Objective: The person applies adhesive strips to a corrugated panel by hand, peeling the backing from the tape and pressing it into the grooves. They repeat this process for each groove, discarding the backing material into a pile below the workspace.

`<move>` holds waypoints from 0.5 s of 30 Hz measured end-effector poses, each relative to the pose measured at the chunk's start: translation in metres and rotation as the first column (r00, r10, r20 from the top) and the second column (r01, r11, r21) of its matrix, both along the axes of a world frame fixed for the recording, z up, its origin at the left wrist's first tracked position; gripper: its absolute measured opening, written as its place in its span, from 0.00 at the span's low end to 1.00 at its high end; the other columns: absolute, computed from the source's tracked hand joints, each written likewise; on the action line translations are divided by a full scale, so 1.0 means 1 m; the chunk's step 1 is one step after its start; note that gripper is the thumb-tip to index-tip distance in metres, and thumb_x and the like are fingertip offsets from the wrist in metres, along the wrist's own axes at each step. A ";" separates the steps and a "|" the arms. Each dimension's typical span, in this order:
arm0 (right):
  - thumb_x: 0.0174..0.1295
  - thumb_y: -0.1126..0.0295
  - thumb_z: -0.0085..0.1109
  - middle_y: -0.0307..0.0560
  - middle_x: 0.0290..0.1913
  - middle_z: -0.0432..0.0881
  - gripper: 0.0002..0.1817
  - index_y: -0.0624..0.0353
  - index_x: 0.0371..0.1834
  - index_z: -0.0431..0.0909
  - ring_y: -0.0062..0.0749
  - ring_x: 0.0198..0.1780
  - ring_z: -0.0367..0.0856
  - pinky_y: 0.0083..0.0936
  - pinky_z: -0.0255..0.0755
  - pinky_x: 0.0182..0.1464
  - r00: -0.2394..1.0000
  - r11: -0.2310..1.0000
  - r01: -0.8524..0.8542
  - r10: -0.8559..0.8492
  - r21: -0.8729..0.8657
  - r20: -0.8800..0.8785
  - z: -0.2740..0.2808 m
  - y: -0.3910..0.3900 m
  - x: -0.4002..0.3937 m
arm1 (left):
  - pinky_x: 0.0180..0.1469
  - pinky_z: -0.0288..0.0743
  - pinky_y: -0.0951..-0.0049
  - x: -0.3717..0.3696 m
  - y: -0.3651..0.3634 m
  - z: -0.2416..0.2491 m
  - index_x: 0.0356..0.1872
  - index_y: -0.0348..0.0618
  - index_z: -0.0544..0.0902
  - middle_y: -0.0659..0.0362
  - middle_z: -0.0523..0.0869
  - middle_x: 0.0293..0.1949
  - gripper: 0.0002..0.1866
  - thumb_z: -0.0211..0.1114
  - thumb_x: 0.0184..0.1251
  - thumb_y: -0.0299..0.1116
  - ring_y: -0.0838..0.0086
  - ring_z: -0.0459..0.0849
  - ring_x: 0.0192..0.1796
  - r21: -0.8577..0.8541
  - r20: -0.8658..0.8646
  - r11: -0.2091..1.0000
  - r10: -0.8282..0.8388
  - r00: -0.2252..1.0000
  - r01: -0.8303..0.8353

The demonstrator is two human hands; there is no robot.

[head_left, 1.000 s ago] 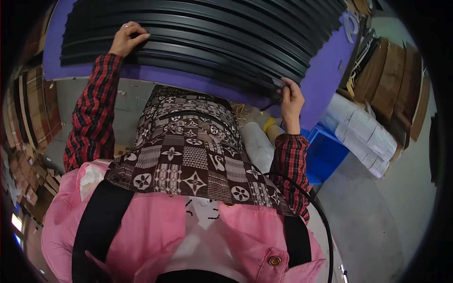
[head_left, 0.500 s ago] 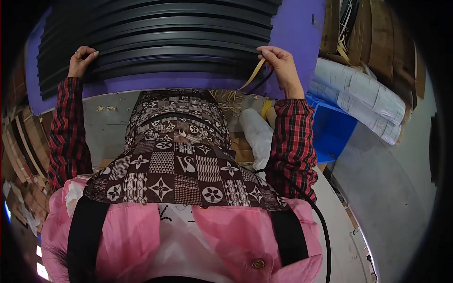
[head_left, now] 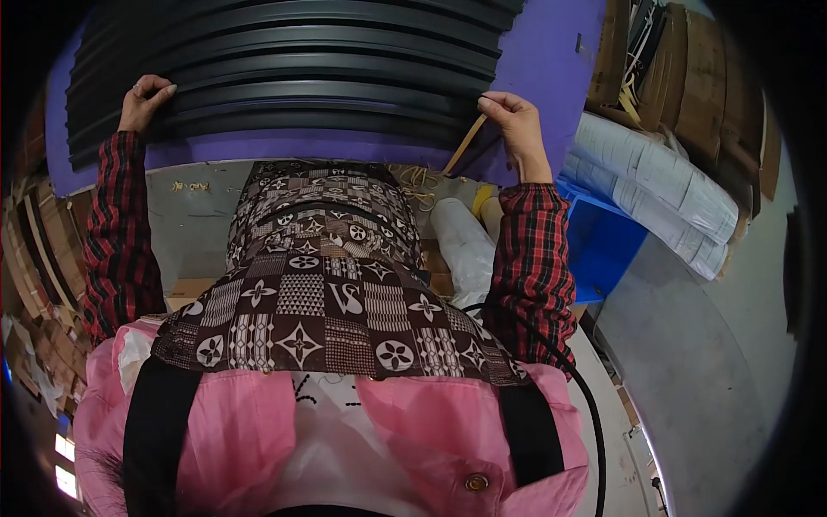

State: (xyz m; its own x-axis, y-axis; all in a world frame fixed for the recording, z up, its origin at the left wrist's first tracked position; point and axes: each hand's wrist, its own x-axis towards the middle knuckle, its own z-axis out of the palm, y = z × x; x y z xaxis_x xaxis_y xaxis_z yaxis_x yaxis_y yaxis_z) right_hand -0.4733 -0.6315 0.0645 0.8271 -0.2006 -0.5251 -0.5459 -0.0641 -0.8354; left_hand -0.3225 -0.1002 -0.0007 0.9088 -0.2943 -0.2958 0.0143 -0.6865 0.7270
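Note:
Long black ribbed strips [head_left: 319,68] lie side by side on a purple tabletop [head_left: 551,65]. My left hand [head_left: 146,102] is at their left side, thumb and forefinger pinched together over the nearer strips; what is between the fingertips is too small to make out. Off the right ends of the strips, my right hand [head_left: 515,122] pinches a narrow yellowish strip of tape [head_left: 466,142]. This tape hangs from the fingertips down past the near table edge.
Below the table edge, curled yellowish scraps [head_left: 419,183] hang or lie in a heap. A blue bin [head_left: 607,246] stands at right, beside plastic-wrapped white rolls [head_left: 659,168]. Flattened cardboard [head_left: 702,77] leans behind them, with more cardboard [head_left: 52,276] at far left. A black cable [head_left: 594,414] runs along my right side.
My left hand has shifted slightly up and left. My right hand has moved a little right and down, still pinching the yellowish tape, which now hangs straighter.

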 end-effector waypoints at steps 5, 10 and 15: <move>0.49 0.73 0.57 0.38 0.24 0.76 0.07 0.64 0.30 0.76 0.16 0.27 0.71 0.11 0.64 0.29 0.990 0.931 0.072 -0.022 0.357 -0.141 -0.005 -0.013 -0.001 | 0.42 0.64 0.81 -0.002 -0.002 0.002 0.25 0.41 0.77 0.66 0.73 0.30 0.06 0.64 0.48 0.31 0.81 0.71 0.37 -0.016 -0.020 0.999 0.030 0.999 -0.030; 0.45 0.74 0.59 0.40 0.22 0.77 0.07 0.66 0.27 0.76 0.16 0.24 0.71 0.12 0.65 0.28 0.998 0.949 0.015 0.003 -0.314 0.059 -0.020 -0.005 -0.007 | 0.41 0.65 0.82 -0.002 -0.001 0.000 0.25 0.41 0.77 0.66 0.73 0.30 0.06 0.64 0.47 0.31 0.82 0.71 0.36 -0.019 -0.034 1.000 0.014 0.999 -0.015; 0.43 0.75 0.60 0.37 0.20 0.75 0.05 0.64 0.24 0.77 0.15 0.22 0.70 0.12 0.65 0.27 0.995 0.962 0.092 -0.082 -0.258 0.051 -0.027 -0.007 -0.007 | 0.40 0.65 0.82 -0.002 -0.003 0.003 0.25 0.41 0.77 0.66 0.73 0.29 0.07 0.64 0.47 0.31 0.82 0.71 0.36 0.007 0.005 1.000 -0.019 1.000 0.019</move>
State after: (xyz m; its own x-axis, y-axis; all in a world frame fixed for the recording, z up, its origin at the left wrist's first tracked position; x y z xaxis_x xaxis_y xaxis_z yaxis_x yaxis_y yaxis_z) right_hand -0.4801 -0.6385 0.0374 0.8196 -0.3979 -0.4122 -0.5256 -0.2359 -0.8174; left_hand -0.3244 -0.1032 0.0024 0.9046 -0.3091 -0.2935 -0.0020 -0.6915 0.7223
